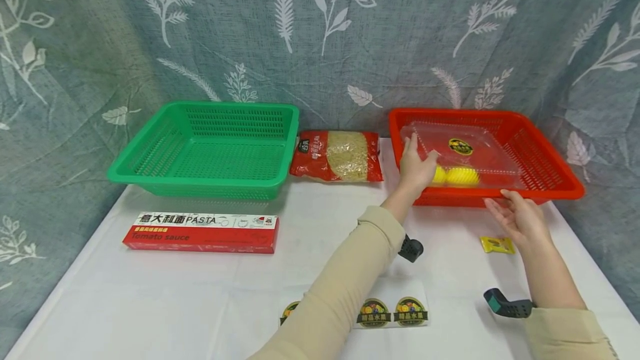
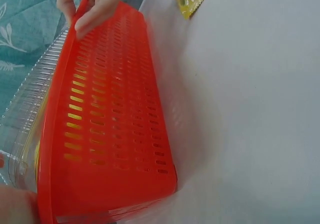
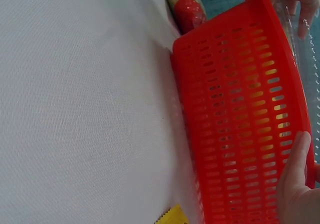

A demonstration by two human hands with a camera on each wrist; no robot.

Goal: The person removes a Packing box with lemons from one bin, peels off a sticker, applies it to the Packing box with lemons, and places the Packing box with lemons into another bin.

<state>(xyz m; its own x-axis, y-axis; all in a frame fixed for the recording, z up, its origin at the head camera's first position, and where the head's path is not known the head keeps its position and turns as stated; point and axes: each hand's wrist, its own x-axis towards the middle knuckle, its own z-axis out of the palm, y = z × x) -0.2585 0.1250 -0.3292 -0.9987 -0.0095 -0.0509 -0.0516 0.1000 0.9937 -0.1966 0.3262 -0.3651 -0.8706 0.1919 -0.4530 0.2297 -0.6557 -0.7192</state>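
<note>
A red basket (image 1: 545, 165) stands at the back right of the white table. A clear plastic box (image 1: 470, 151) with yellow fruit (image 1: 462, 175) lies tilted inside it. My left hand (image 1: 417, 165) reaches over the basket's left wall and holds the box's left end, thumb on the lid. My right hand (image 1: 520, 215) holds the basket's front rim (image 2: 60, 99), thumb over the rim and fingers on the outer wall. In the left wrist view the right hand (image 2: 92, 6) is at the far end of that rim. The right wrist view shows the right hand (image 3: 297, 184) against the basket wall (image 3: 235, 124).
An empty green basket (image 1: 210, 149) stands at the back left, with a bag of pasta (image 1: 337, 155) between the two baskets. A red pasta carton (image 1: 202, 232) lies front left. A small yellow packet (image 1: 496, 244) and fruit stickers (image 1: 395, 311) lie on the table (image 1: 150, 304).
</note>
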